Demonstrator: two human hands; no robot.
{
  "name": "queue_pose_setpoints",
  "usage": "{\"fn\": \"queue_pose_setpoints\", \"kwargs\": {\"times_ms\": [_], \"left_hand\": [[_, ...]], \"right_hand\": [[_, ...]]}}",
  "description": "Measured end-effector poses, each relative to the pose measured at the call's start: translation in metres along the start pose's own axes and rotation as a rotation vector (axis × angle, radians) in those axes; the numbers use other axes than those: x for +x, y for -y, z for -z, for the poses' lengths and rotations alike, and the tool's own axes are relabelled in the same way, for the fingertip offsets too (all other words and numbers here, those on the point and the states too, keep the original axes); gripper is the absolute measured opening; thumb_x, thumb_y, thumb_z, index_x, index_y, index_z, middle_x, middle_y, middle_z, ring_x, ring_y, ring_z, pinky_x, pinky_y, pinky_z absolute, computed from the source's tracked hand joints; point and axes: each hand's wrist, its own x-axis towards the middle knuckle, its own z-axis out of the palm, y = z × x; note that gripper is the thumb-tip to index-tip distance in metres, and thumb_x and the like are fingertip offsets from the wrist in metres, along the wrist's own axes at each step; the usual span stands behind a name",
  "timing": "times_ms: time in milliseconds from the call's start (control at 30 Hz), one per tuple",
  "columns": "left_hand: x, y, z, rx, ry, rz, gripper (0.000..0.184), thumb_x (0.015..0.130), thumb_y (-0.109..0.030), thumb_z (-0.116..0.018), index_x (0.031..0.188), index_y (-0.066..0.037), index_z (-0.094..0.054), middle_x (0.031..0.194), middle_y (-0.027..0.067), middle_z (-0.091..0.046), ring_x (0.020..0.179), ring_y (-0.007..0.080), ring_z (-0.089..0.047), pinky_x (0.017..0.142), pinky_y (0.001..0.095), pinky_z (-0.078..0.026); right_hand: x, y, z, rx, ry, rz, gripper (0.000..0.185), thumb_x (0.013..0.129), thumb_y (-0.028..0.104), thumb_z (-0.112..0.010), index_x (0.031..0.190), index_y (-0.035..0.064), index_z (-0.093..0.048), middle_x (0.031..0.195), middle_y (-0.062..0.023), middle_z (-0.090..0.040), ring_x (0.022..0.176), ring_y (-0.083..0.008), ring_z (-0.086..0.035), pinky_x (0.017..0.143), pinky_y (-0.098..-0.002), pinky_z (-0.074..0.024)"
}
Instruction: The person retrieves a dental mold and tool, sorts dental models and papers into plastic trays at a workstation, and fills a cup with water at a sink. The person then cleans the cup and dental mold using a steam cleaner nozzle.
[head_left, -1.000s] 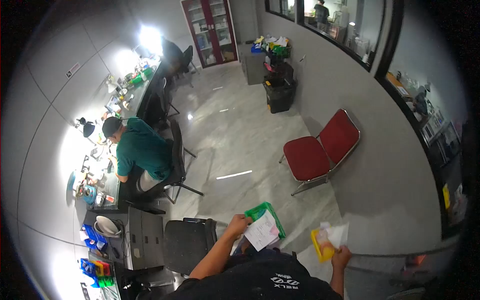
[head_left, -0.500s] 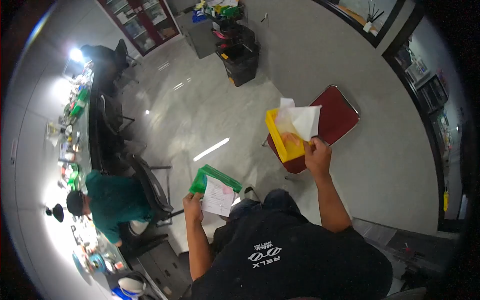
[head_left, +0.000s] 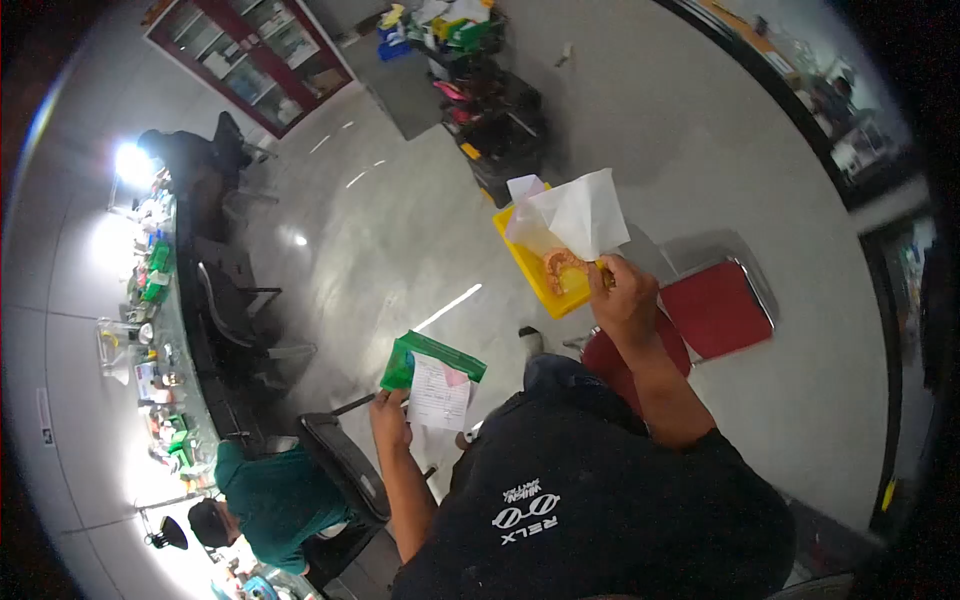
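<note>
My left hand (head_left: 390,418) is closed on the near left corner of a green tray (head_left: 442,350). A printed paper slip (head_left: 436,405) with a pink patch hangs over the tray's near side. In my right hand (head_left: 626,298) is the near right end of a yellow tray (head_left: 528,270), gripped together with its papers. A white sheet (head_left: 583,215) stands up from this tray. Inside it lies an orange-pink curved piece (head_left: 558,272) resembling a dental model. The green tray's contents are mostly hidden by the slip.
Red-seated chairs (head_left: 718,308) stand to my right. A co-worker in a green shirt (head_left: 285,500) sits at the long cluttered bench (head_left: 190,400) on the left. Ahead are a dark stacked cart (head_left: 500,130) and a glass-door cabinet (head_left: 250,60).
The view has shifted forward and turned. The yellow tray has moved up and left in view, off the red chair, and shows more of its inside. Both trays stay held.
</note>
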Motion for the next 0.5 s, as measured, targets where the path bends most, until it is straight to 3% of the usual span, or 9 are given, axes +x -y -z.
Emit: {"fn": "queue_pose_setpoints", "kwargs": {"times_ms": [100,167,500], "left_hand": [[0.023,-0.050,-0.030,-0.123,-0.230,0.120,0.029,0.079,-0.004,-0.061,0.106,0.007,-0.061,0.092,0.0114,-0.065,0.075,0.0210,-0.063,0.066,0.0316,-0.051],[0.057,-0.057,-0.025,-0.205,-0.101,0.138,0.031,0.079,-0.004,-0.061,0.108,0.007,-0.060,0.093,0.0124,-0.065,0.076,0.0226,-0.063,0.068,0.0328,-0.052],[0.174,-0.104,0.009,-0.195,-0.239,0.179,0.031,0.078,-0.004,-0.061,0.106,0.009,-0.061,0.092,0.0126,-0.065,0.077,0.0220,-0.062,0.069,0.0322,-0.050]], "right_hand": [[0.058,0.005,-0.039,0.005,0.041,0.060,0.011,0.083,0.011,-0.066,0.083,0.0006,-0.061,0.072,-0.0160,-0.064,0.065,-0.0332,-0.065,0.058,-0.0405,-0.0506],[0.097,0.009,-0.072,0.041,0.044,0.120,0.010,0.081,0.010,-0.067,0.081,0.0011,-0.062,0.071,-0.0151,-0.064,0.063,-0.0318,-0.064,0.056,-0.0395,-0.0503],[0.207,0.071,-0.192,0.020,0.079,0.163,0.010,0.079,0.010,-0.069,0.078,0.0019,-0.063,0.069,-0.0133,-0.063,0.060,-0.0300,-0.064,0.055,-0.0377,-0.0508]]}}
